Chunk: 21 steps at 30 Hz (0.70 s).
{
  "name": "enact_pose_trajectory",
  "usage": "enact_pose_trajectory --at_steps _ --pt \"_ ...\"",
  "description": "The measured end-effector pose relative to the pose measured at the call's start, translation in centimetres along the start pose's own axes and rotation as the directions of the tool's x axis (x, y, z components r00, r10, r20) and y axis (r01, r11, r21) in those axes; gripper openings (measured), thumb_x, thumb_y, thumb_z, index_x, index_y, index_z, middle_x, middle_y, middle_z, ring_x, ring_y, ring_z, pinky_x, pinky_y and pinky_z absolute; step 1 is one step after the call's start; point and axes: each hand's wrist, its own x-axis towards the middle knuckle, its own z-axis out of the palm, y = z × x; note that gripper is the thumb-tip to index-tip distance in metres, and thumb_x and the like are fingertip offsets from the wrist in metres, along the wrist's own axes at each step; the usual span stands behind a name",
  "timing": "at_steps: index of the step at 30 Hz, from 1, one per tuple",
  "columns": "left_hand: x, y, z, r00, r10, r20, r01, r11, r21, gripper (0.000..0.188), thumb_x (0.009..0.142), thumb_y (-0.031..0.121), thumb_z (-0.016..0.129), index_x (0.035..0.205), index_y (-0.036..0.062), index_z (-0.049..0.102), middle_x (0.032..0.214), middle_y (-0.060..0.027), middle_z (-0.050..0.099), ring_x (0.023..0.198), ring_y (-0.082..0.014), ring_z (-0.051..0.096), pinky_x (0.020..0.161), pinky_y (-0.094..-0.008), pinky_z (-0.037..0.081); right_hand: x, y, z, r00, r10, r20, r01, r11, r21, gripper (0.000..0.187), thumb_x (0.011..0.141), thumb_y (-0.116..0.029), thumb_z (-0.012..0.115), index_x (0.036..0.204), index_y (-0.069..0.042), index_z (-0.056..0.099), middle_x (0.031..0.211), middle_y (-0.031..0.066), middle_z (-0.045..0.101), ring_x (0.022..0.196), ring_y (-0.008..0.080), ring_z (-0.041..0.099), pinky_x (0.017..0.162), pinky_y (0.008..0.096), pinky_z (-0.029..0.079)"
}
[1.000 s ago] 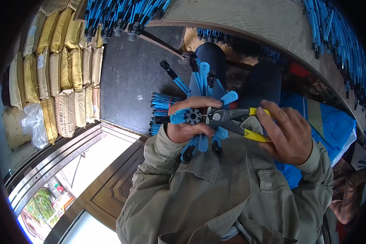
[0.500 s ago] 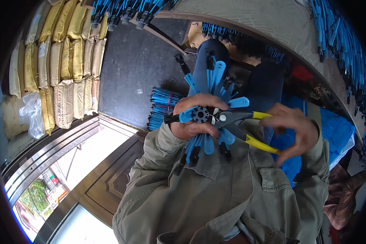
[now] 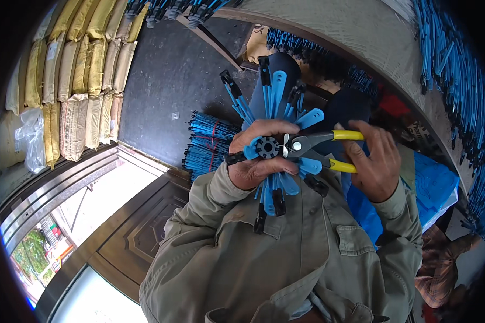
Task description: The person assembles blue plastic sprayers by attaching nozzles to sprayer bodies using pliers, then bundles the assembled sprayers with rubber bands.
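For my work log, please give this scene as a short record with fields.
left hand: grips a blue radial part, blue arms fanning from a black hub
right hand: holds yellow-handled pliers
pliers nose: at the hub's right edge
clothing: olive jacket
floor: dark, with bundles of blue strips
far left: stacked yellow sacks
right: blue rods hanging in a row

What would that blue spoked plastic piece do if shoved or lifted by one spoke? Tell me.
The blue spoked piece would probably flex: its arms look long, thin and plastic. It likely feels light for its spread, since the left hand alone holds it at the hub while the right hand works the yellow-handled pliers. Pushed on a surface, the splayed arms might snag rather than slide.
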Motion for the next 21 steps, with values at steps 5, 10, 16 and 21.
enact_pose_trajectory --at_steps 5,10,16,21 --pt "-0.3 -0.1 0.1 1.000 -0.005 0.013 0.004 0.999 0.040 0.051 0.060 0.022 0.081 0.103 0.0034 0.060 0.097 -0.0071 0.061 0.084 -0.0171 0.060 0.074 -0.0271 0.047 -0.7 -0.1 2.8 1.000 -0.015 -0.023 0.018 0.989 0.145 0.028 0.068 -0.012 0.068 0.092 0.001 0.061 0.094 0.0154 0.056 0.078 0.0289 0.058 0.063 0.0365 0.047" --pt "-0.4 -0.5 0.0 0.999 0.046 -0.003 -0.045 0.994 0.095 0.049 0.061 0.021 0.081 0.102 0.0034 0.060 0.096 -0.0069 0.061 0.082 -0.0164 0.061 0.072 -0.0263 0.047 -0.7 0.0 5.2 0.999 -0.014 -0.045 0.027 0.948 0.316 0.027 0.067 -0.015 0.069 0.081 0.003 0.056 0.084 0.0157 0.053 0.068 0.0271 0.057 0.054 0.0339 0.046" --pt "0.2 -0.9 0.1 0.996 0.094 0.010 -0.094 0.996 0.001 0.046 0.063 0.019 0.080 0.102 0.0034 0.061 0.094 -0.0070 0.061 0.082 -0.0162 0.061 0.070 -0.0265 0.048 -0.3 1.2 3.9 0.994 -0.103 -0.047 0.110 0.978 0.179 0.031 0.066 -0.021 0.071 0.071 0.001 0.050 0.077 0.0153 0.050 0.064 0.0265 0.054 0.054 0.0322 0.047" --pt "0.0 -0.5 0.5 0.993 0.114 0.002 -0.114 0.993 -0.008 0.046 0.063 0.019 0.080 0.101 0.0038 0.060 0.092 -0.0071 0.062 0.082 -0.0157 0.061 0.069 -0.0266 0.047 -0.3 1.3 2.2 0.991 -0.131 -0.011 0.131 0.985 0.108 0.028 0.065 -0.017 0.071 0.072 0.000 0.050 0.076 0.0145 0.051 0.063 0.0261 0.054 0.052 0.0318 0.046"
